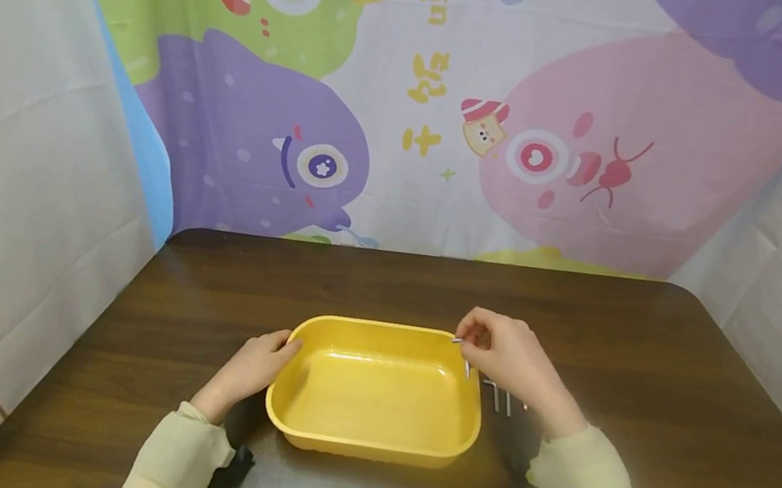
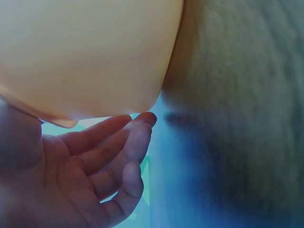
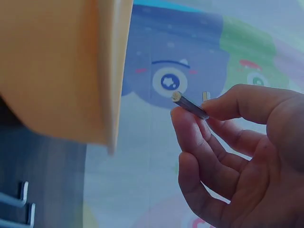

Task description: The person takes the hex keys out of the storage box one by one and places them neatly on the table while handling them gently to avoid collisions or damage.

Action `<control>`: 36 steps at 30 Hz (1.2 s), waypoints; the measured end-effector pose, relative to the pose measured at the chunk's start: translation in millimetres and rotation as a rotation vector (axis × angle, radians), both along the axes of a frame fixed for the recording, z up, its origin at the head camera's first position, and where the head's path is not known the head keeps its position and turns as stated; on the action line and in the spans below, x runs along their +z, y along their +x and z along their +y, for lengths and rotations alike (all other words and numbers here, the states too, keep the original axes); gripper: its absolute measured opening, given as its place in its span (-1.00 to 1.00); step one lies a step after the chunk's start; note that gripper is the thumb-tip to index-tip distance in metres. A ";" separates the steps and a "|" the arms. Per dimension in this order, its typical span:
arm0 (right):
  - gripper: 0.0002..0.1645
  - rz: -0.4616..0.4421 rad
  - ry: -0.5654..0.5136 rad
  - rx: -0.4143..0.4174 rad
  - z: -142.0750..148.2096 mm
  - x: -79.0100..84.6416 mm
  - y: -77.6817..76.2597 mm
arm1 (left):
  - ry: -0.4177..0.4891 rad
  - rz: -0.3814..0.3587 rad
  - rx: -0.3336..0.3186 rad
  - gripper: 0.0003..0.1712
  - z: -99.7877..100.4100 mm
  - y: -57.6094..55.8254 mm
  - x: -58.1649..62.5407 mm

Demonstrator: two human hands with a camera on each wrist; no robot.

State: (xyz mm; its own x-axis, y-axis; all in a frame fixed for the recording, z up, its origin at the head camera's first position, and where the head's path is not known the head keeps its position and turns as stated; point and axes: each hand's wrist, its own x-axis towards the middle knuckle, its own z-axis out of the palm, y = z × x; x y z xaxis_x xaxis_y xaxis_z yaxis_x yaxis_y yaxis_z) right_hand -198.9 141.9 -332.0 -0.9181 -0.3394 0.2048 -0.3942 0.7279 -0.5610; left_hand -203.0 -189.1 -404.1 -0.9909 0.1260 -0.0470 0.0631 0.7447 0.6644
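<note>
A yellow plastic basin (image 1: 368, 446) stands on the table, and nothing is seen inside it. My left hand (image 1: 251, 366) holds its left end, thumb over the rim and fingers along the outer wall (image 2: 95, 71). Above the right rim, my right hand (image 1: 507, 356) pinches a small L-shaped metal hex key (image 3: 190, 106) between thumb and fingertips. Several similar hex keys (image 1: 497, 399) lie on the table just right of the basin, partly hidden by the right hand and wrist.
The dark wood-grain table (image 1: 228, 270) ends at a cartoon-printed cloth (image 1: 413, 197) hanging behind it. Pale panels (image 1: 26, 97) flank both sides. A black object (image 1: 242, 460) lies by the left sleeve.
</note>
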 end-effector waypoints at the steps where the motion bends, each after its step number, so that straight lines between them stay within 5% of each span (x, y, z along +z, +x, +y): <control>1: -0.91 0.002 0.001 -0.009 2.8 -1.3 -0.4 | 0.000 -0.001 0.001 -0.63 0.1 -0.3 0.1; 16: -0.86 -0.040 0.009 -0.198 54.8 -5.0 -3.7 | -0.002 -0.008 -0.003 -0.62 -0.6 -1.1 0.9; 36: -0.78 -0.229 0.039 -0.201 110.4 -22.6 -17.2 | 0.013 -0.012 0.001 -0.65 1.0 0.0 1.5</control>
